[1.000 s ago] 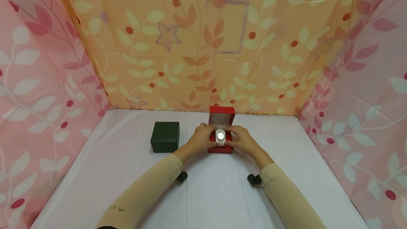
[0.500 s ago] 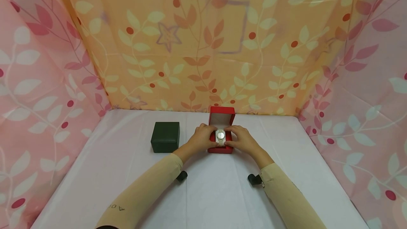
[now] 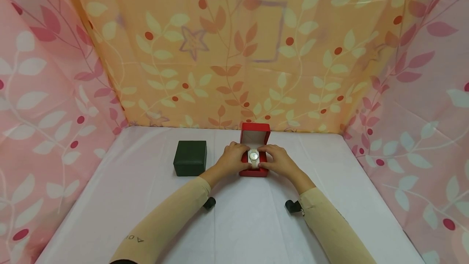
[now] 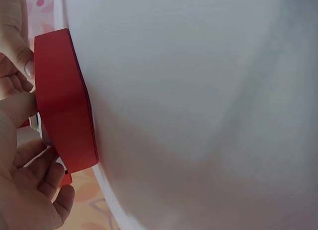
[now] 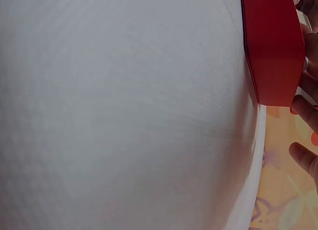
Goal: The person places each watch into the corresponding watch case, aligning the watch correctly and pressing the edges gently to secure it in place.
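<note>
In the head view, a wristwatch (image 3: 253, 156) with a pale round dial sits on a white cushion in a red watch box (image 3: 255, 127), whose lid stands raised at the back. My left hand (image 3: 232, 159) holds the watch and cushion from the left, thumb toward the front and fingers behind. From the other side my right hand (image 3: 280, 161) pinches them the same way. The left wrist view shows the box's red front wall (image 4: 64, 101), with the left fingers reaching in over its rim. Most of the watch is hidden there and in the right wrist view.
A closed dark green box (image 3: 190, 158) stands left of the red one on the white tablecloth (image 3: 249, 223). Behind the table hangs an orange leaf-patterned curtain (image 3: 227, 52), with pink patterned cloth (image 3: 47, 113) at the sides. Small black devices (image 3: 292, 207) sit at the wrists.
</note>
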A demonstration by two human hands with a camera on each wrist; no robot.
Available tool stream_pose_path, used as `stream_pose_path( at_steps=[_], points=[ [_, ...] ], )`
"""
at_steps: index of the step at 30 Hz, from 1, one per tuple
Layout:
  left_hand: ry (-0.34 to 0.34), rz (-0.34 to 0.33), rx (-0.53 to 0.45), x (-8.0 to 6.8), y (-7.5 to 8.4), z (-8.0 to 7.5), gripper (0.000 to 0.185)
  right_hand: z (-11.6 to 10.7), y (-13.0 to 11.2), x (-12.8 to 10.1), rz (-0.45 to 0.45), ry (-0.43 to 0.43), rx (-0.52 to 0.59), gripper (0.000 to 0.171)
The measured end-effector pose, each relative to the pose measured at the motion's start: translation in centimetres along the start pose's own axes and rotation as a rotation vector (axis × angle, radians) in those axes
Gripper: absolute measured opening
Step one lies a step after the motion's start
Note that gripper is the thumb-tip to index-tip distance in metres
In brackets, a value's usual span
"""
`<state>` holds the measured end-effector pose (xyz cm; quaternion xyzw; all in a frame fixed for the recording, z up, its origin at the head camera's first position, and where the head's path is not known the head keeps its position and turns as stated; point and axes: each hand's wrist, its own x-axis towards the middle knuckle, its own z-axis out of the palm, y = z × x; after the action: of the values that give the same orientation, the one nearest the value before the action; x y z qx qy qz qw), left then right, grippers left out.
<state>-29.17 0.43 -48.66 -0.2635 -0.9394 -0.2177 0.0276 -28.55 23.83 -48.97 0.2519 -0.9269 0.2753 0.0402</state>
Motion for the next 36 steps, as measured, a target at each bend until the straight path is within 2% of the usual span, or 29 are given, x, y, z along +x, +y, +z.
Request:
stream_pose_path(
  at_steps=[9, 16, 22, 29, 36],
  points=[
    [-0.026, -0.025, -0.036, -0.4, 0.2, -0.4, 0.061, -0.7, -0.2, -0.4, 0.015, -0.018, 0.006, 0.055],
    [-0.036, -0.001, -0.056, -1.0, 0.2, -1.2, 0.058, -1.8, 0.1, -0.9, 0.012, 0.008, -0.006, 0.056],
    [-0.002, -0.003, -0.061, -1.4, 0.0, -1.9, 0.059, -2.6, 0.4, -1.3, 0.003, 0.024, -0.005, 0.056],
    [0.030, -0.002, -0.024, -1.8, -0.2, -2.6, 0.058, -3.3, 1.2, -2.0, 0.014, 0.051, -0.038, 0.058],
    [0.067, -0.039, -0.069, -1.9, -0.6, -3.6, 0.058, -4.2, 1.4, -1.8, 0.011, 0.062, -0.043, 0.060]
  ],
)
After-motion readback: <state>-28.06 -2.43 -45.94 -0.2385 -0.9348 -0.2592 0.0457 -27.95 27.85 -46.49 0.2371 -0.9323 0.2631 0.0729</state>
